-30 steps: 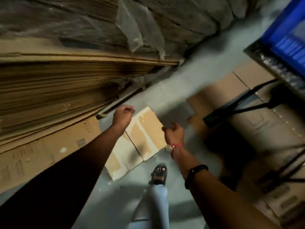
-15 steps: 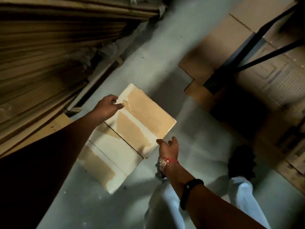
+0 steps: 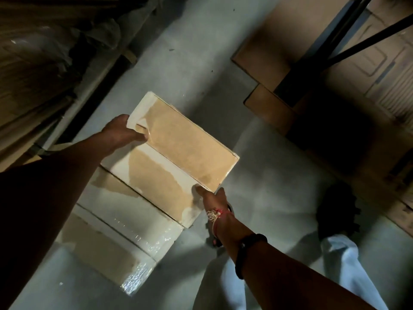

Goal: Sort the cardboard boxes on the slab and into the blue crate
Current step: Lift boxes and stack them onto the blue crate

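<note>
A taped brown-and-white cardboard box (image 3: 178, 151) lies at the centre of the view, on top of a second, plastic-wrapped cardboard box (image 3: 116, 238) on the grey floor. My left hand (image 3: 121, 133) grips the upper box at its left edge, fingers curled over the top face. My right hand (image 3: 210, 198) holds the same box at its near right corner, thumb on the top face. The blue crate is out of view.
Stacked flattened cardboard sheets (image 3: 38, 70) fill the left side behind a wooden pallet edge. Flat cardboard pieces (image 3: 270, 54) and a black metal frame (image 3: 348, 39) lie at the upper right. My legs in light trousers (image 3: 344, 260) stand at the lower right.
The view has dropped closer to the floor. Both hands came down onto the upper box; the left now grips its left edge and the right closed on its near corner.
</note>
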